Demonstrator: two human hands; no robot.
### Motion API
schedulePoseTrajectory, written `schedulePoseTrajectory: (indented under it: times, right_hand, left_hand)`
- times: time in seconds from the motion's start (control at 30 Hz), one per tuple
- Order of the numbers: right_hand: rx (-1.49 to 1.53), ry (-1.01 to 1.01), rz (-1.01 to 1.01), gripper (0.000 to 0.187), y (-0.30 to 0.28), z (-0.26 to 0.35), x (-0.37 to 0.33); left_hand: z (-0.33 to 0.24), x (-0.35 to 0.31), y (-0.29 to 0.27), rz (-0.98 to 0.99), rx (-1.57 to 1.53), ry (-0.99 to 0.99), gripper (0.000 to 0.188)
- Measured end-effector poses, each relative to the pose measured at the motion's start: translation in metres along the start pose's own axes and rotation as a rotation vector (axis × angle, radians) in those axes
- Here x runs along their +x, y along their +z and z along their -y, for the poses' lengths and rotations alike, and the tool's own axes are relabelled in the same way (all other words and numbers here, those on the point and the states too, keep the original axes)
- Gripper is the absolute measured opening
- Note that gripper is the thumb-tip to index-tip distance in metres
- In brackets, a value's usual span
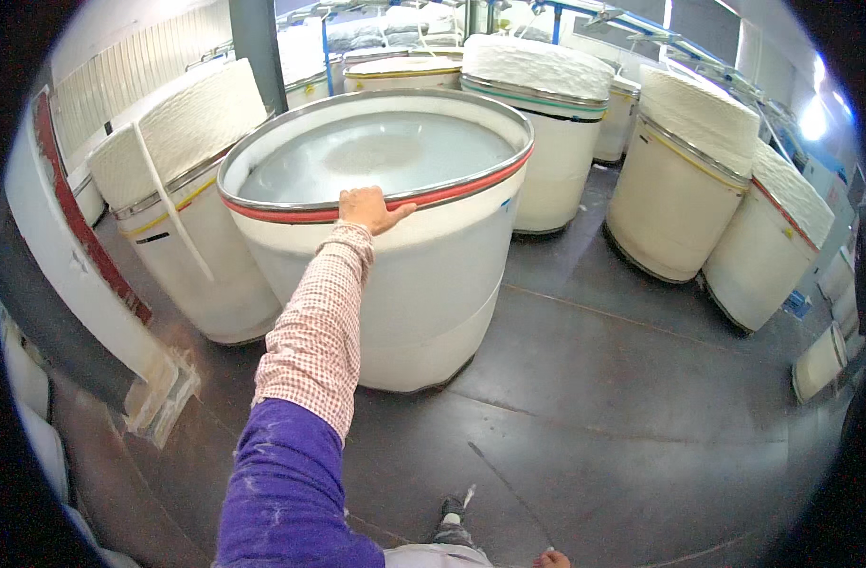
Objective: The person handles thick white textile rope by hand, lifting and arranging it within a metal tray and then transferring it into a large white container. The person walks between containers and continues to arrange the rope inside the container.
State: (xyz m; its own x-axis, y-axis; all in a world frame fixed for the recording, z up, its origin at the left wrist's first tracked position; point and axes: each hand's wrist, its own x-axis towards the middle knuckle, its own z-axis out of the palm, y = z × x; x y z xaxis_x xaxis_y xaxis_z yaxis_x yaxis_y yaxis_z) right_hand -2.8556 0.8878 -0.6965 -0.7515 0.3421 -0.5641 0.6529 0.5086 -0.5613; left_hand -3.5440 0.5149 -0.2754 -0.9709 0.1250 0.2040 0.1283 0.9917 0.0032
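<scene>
My left hand [369, 209] grips the near rim of a large white sliver can [404, 284]. Its fingers curl over the metal edge, and the thumb lies along the red band just below. Inside that can, a pale, smooth round plate [381, 156] sits a little beneath the rim, with no fibre visible on it. A checked cuff and a purple sleeve cover my left arm. Only a small part of my right hand [551, 559] shows at the bottom edge, low by my body; how its fingers are held is hidden.
Cans heaped with white fibre stand at the left [191, 161], behind [537, 71] and to the right [698, 123]. A grey pillar [255, 47] rises behind. On the left stands a white and red post [82, 227]. Dark floor [584, 407] stretches ahead of my foot [452, 511].
</scene>
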Motion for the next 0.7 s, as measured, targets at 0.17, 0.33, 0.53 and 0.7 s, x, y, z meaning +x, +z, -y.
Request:
schedulePoseTrajectory:
  times: [0.17,0.33,0.53,0.7]
  right_hand:
    - [-0.32,-0.056,0.173,0.037,-0.005,-0.004,0.029]
    - [-0.157,-0.099,0.193,0.045,-0.012,0.021,0.046]
    - [-0.31,-0.331,0.173,0.056,-0.027,0.076,0.066]
    - [0.326,-0.627,-0.23,0.035,-0.055,0.186,0.12]
  left_hand:
    - [0.002,-0.013,0.006,-0.167,0.027,0.008,0.08]
    - [-0.002,-0.06,0.0,-0.181,-0.028,0.052,0.077]
    - [0.03,-0.149,-0.017,-0.371,-0.124,0.176,0.074]
    - [0.095,-0.255,-0.04,-0.431,-0.195,0.202,0.069]
